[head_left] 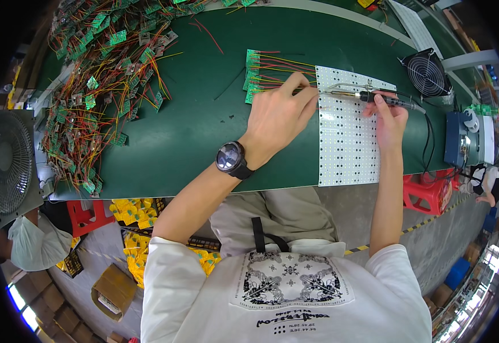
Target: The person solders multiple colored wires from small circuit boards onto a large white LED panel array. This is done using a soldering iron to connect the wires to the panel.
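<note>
My left hand, with a dark watch on the wrist, is closed in a pinch at the left edge of a white LED board. A thin wire appears to be between its fingertips, partly hidden by the hand. My right hand grips the black handle of a soldering iron. The iron's tip points left over the board, close to my left fingertips, and a thin metal tube runs alongside it. Several small green circuit boards stand in a column left of the panel, their red and yellow wires reaching its edge.
A large heap of wired green circuit boards covers the table's left side. At the right are a small black fan and a blue box-shaped device. A larger fan stands at far left. Red stools are below the table.
</note>
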Demonstrator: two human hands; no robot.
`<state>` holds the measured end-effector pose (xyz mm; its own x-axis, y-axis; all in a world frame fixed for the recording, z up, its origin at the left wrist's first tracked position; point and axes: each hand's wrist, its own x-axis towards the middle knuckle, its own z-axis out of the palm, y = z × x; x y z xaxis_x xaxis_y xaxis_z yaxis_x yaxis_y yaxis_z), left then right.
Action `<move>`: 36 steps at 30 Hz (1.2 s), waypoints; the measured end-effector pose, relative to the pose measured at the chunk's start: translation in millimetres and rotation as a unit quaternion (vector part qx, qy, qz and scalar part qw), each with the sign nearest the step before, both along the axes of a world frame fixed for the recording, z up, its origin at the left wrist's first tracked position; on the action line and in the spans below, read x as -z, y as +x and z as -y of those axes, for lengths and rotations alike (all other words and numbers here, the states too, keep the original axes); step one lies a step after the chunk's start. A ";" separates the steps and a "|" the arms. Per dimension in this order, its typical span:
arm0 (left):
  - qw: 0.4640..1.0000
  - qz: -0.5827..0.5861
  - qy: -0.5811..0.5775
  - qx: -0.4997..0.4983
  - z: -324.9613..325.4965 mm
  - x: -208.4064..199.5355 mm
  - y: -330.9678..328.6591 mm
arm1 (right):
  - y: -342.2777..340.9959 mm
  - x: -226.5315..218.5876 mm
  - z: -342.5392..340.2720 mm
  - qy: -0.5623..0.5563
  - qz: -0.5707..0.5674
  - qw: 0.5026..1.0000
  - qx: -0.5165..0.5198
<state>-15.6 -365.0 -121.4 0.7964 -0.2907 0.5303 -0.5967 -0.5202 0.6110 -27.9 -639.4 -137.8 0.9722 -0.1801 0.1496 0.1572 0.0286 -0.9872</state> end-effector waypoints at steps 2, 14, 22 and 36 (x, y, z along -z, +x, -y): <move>0.999 -0.010 -0.013 0.041 -2.1 -3.1 2.5 | 0.2 -0.7 -1.1 -0.002 -0.001 1.000 0.000; 0.988 0.047 0.082 0.119 -10.6 1.5 11.8 | -0.9 -2.1 -2.6 -0.005 0.006 1.000 -0.006; 0.990 0.047 0.117 0.057 -8.0 12.0 15.3 | -3.6 -6.6 -5.5 -0.002 0.011 1.000 -0.018; 0.987 0.058 0.136 0.061 -8.0 12.5 15.8 | -4.8 -7.0 -5.0 -0.026 0.002 0.999 -0.032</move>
<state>0.2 -356.9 -133.9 0.6857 -0.5248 0.5044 -0.7224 -0.5756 0.3832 -32.7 -634.4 -130.8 0.9809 -0.1100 0.1607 0.1602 -0.0137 -0.9870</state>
